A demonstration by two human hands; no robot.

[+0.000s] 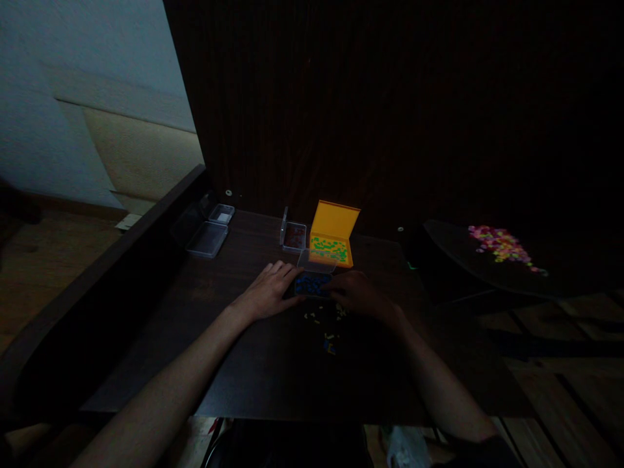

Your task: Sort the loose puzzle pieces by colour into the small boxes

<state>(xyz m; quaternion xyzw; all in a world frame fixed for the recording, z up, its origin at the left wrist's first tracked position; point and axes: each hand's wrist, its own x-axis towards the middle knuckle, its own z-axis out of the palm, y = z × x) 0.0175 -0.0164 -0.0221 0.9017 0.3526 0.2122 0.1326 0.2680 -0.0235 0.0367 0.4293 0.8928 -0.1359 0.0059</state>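
Note:
A small clear plastic box [312,285] full of dark blue pieces lies on the dark table, its transparent lid [316,261] swung back. My left hand [270,290] holds the box's left end, fingers at the far corner and thumb along the near edge. Over the box's right end, my right hand [358,292] has its fingers bent together among the blue pieces; whatever is between the fingertips is hidden. Small pale yellow pieces [316,321] are scattered on the table just in front, with a little blue and yellow cluster [329,347] nearer me.
Behind the box stands an open yellow case [336,221] with green pieces. Left of it is a clear box [294,236] with dark reddish contents, and farther left an open clear case [208,239]. Colourful beads [504,248] lie on a dark surface at right. A raised side panel [112,279] borders the table's left.

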